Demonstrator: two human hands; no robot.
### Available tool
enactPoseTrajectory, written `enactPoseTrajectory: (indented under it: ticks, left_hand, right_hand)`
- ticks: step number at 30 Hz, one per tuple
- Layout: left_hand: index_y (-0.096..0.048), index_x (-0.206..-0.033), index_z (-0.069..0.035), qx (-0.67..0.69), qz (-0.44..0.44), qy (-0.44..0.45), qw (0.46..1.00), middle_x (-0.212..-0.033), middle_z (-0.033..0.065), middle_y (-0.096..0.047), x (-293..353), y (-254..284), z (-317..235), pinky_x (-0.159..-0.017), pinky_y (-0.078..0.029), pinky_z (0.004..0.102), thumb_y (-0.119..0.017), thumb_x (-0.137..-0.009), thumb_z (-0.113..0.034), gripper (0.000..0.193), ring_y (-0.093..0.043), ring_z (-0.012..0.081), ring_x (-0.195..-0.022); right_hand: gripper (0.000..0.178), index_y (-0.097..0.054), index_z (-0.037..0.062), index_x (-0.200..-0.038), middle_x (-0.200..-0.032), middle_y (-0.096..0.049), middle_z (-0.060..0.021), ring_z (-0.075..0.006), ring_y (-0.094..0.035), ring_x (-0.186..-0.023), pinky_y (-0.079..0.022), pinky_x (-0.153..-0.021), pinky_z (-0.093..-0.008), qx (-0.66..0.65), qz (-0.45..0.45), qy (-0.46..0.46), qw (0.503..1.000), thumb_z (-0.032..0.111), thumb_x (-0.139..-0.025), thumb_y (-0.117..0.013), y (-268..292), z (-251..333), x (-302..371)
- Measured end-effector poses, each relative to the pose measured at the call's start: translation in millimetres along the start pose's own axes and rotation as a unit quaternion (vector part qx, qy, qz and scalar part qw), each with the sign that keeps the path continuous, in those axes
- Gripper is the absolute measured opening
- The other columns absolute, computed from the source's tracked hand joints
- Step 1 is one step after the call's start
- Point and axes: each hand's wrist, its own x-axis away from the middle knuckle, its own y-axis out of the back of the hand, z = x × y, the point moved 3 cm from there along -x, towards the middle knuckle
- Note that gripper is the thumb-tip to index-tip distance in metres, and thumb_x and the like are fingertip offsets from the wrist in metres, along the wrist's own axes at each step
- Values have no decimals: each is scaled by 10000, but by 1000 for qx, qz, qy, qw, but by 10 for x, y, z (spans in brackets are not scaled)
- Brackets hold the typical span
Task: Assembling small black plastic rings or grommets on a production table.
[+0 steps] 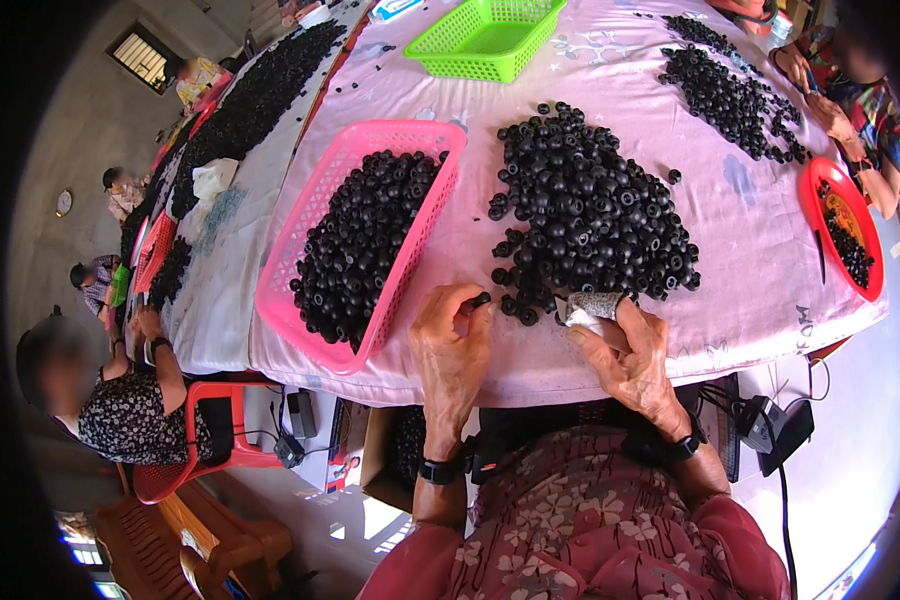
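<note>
"So, what's largest?"
"Pale pink patterned fabric tablecloth (730,220), then the rectangular pink plastic lattice basket (400,135), filled with round black pieces (370,230)."
"And right of it?"
"A loose heap of similar black pieces (585,190) on the cloth, just beyond both hands."
"How do those stand?"
"Left hand (450,340): thumb and forefinger pinched together on one small black piece (481,299), near the basket's lower corner. Right hand (635,355): at the heap's near edge, by a grey speckled wrapping (596,303); whether it's gripped or worn, I can't tell."
</note>
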Motion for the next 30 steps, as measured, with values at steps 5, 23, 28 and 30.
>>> enactPoseTrajectory:
  ticks: [5, 23, 28, 30]
  left_hand:
    - [-658, -998, 15, 147, -19, 19, 989, -995, 111, -658, -12, -12, -30, -735, -548, 280, -680, -784, 98, 230, -656, 181, -881]
    - [-654, -1108, -6, 472, 63, 122, 871, -1102, 77, -614, 116, -430, -165, -862, -503, 248, -663, -813, 151, 335, -599, 132, -977]
    - [-643, -1121, -13, 485, 77, 56, 869, -1102, 64, -620, 96, -370, -74, -898, -477, 263, -674, -808, 140, 350, -574, 131, -1008]
    - [-645, -1078, 4, 472, 49, 40, 879, -1031, 84, -626, 67, -353, -119, -811, -478, 278, -669, -835, 48, 249, -586, 152, -918]
  right_hand:
    - [258, -573, -18, -880, -671, -612, -148, -233, -577, -519, -449, -481, -318, 24, 14, -3, 1000, 160, -842, -756, 3, -37, 20]
    - [262, -612, -22, -973, -774, -674, -166, -257, -664, -621, -499, -547, -328, -8, -5, -23, 1000, 154, -847, -759, 21, 32, -14]
    - [273, -608, -34, -984, -743, -646, -172, -274, -645, -588, -480, -513, -345, 24, 15, 9, 1000, 143, -842, -759, 17, 38, -19]
    - [271, -589, -35, -949, -714, -620, -164, -297, -619, -550, -466, -488, -364, -5, -5, 21, 1000, 143, -837, -759, 5, 38, -24]
